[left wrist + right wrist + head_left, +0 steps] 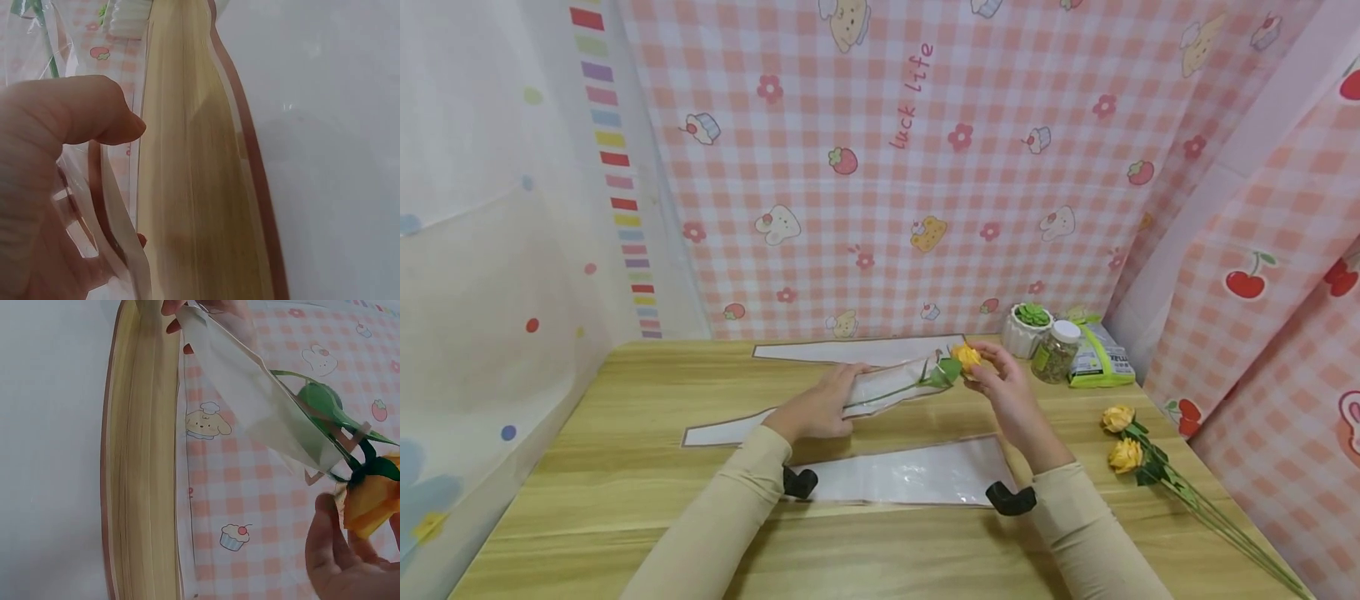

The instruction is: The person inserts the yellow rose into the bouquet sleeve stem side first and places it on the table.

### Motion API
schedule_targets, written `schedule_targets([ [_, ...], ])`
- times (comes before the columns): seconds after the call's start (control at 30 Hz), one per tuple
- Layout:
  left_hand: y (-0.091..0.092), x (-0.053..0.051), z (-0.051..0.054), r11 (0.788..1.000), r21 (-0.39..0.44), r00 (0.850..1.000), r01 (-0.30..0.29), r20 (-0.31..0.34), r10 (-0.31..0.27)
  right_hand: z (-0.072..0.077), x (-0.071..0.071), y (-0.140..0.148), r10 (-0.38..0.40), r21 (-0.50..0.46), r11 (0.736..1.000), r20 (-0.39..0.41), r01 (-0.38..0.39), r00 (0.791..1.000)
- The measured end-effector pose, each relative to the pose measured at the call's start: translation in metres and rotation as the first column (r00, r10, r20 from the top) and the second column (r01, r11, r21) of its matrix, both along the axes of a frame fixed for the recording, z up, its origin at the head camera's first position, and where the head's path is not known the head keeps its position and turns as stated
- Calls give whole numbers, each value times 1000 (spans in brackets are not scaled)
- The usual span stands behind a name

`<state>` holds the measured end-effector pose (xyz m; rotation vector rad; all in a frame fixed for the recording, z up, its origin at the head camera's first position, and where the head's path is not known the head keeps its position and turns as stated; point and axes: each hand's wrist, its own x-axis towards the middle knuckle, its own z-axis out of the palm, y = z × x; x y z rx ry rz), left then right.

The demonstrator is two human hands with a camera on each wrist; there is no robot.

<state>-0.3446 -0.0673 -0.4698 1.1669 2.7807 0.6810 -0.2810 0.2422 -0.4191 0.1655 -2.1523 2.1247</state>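
Note:
A yellow artificial rose (966, 357) lies along a raised flower wrapping sleeve (880, 383), clear on one side and white on the other. My left hand (820, 404) grips the sleeve's lower part, around the stem. In the left wrist view, its thumb (103, 112) bends over the plastic and the green stem shows through the clear film. My right hand (1007, 396) holds the bloom at the sleeve's wide end, with fingertips against the petals (375, 503) in the right wrist view. Green leaves (322, 403) sit just below the bloom. The left fingers' undersides are mostly hidden.
A flat, dark-edged sleeve (917, 475) lies in front of me, another sleeve (827, 350) at the back. Two yellow roses (1126, 454) rest at the right. Behind them stand a potted succulent (1026, 337), a lidded jar (1056, 354) and a green-and-grey bag (1101, 367).

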Motion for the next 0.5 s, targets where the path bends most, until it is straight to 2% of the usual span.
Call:
schedule_targets([
  [0.23,0,0,1,1000,6,1000,0,-14,0,0,0,3,-64,173,983,51,55,997],
  [0.37,2,-2,0,1000,-11,999,-2,-38,2,-1,-1,3,-89,199,977,73,73,993],
  [0.5,3,-3,-1,1000,-11,998,-7,-55,6,-3,-2,2,-107,206,974,62,92,992],
])
